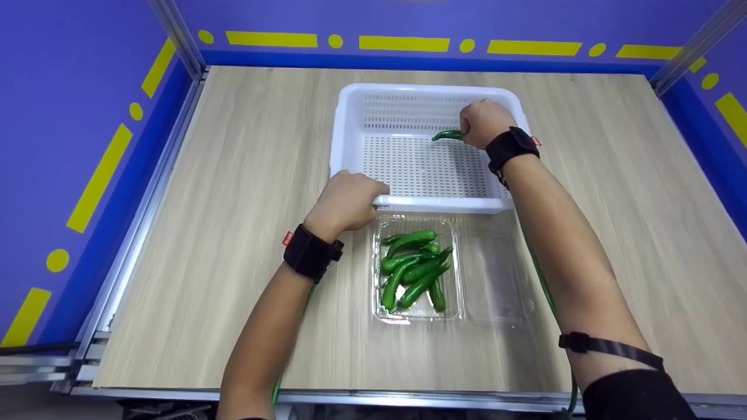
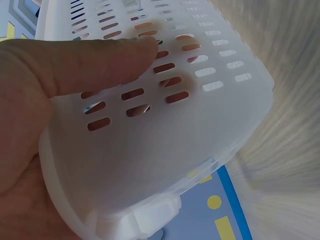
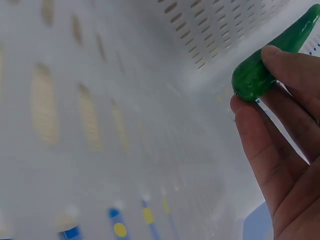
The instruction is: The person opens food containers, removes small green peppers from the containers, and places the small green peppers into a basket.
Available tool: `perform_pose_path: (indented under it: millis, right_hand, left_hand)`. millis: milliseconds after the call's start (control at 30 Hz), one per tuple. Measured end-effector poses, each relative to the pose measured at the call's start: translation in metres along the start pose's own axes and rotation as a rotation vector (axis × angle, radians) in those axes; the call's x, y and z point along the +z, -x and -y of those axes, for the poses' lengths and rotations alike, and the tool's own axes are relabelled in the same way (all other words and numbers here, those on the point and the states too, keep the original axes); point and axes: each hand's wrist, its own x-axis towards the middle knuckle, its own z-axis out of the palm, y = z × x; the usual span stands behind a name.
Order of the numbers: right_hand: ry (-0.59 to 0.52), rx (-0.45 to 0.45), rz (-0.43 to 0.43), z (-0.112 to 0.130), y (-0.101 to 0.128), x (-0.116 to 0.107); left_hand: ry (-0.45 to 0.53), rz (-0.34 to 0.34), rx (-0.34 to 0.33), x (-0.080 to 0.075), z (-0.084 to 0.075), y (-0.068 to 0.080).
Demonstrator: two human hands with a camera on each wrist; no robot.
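In the head view, my left hand (image 1: 349,201) grips the near left corner of a white slotted basket (image 1: 340,125). The left wrist view has its thumb (image 2: 107,62) pressed along the basket's outer wall (image 2: 150,165), with fingers showing dimly through the slots. Over the basket's right side, my right hand (image 1: 487,122) holds a green chili pepper (image 1: 448,135) by one end. Thumb and fingertips pinch the pepper (image 3: 254,75) in the right wrist view, beside the basket's inner wall. In front of the basket, several green chili peppers (image 1: 415,280) lie heaped in a clear plastic clamshell box (image 1: 378,309).
The clamshell's transparent lid (image 1: 496,280) lies unfolded flat to the right of the box, beside my right forearm. Everything stands on a wood-grain table (image 1: 257,163). Blue panels (image 1: 397,17) with yellow marks enclose the back and sides.
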Motion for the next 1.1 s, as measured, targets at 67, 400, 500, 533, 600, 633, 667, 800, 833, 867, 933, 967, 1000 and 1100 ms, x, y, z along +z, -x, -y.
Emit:
perform_pose_path:
  millis: [67, 400, 500, 533, 600, 633, 667, 800, 833, 867, 933, 967, 1000, 1100]
  right_hand:
    - [0.001, 0.009, 0.002, 0.000, 0.000, 0.002]
    - [-0.009, 0.074, 0.044, -0.008, 0.000, 0.004]
    - [-0.013, 0.077, 0.039, -0.008, -0.002, 0.006]
    - [-0.013, 0.072, 0.045, -0.008, -0.003, 0.007]
    - [-0.008, 0.059, 0.054, -0.008, -0.004, 0.008]
    - [-0.006, 0.056, 0.062, -0.008, -0.005, 0.010]
    - [-0.004, 0.055, 0.070, -0.007, -0.005, 0.011]
    - [-0.004, 0.054, 0.080, -0.010, -0.006, 0.014]
    - [-0.003, 0.053, 0.080, -0.010, -0.006, 0.014]
    - [-0.003, 0.051, 0.080, -0.011, -0.007, 0.014]
    - [0.002, 0.042, 0.076, -0.012, -0.007, 0.013]
    - [0.004, 0.046, 0.076, -0.012, -0.008, 0.013]
    - [0.005, 0.048, 0.078, -0.012, -0.008, 0.012]
    - [0.006, 0.054, 0.086, -0.010, -0.008, 0.011]
  left_hand:
    - [0.004, -0.001, -0.005, 0.000, 0.000, 0.000]
    - [-0.026, -0.013, 0.028, 0.000, -0.002, -0.005]
    - [-0.041, -0.022, 0.028, 0.000, -0.001, -0.004]
    - [-0.039, -0.022, 0.025, 0.000, -0.001, -0.003]
    - [-0.038, -0.020, 0.023, 0.000, 0.000, -0.002]
    - [-0.037, -0.018, 0.023, 0.001, 0.000, 0.000]
    - [-0.035, -0.016, 0.022, 0.002, 0.001, 0.001]
    - [-0.024, -0.008, 0.017, 0.002, 0.000, 0.002]
    - [-0.022, -0.006, 0.013, 0.001, 0.000, 0.001]
    - [-0.021, -0.004, 0.011, 0.001, 0.000, 0.001]
    - [-0.020, -0.003, 0.008, 0.000, 0.000, 0.001]
    - [-0.020, -0.003, 0.008, 0.000, 0.000, 0.000]
    - [-0.019, -0.002, 0.006, 0.000, 0.000, 0.000]
    - [-0.014, -0.002, 0.002, 0.000, 0.000, 0.001]
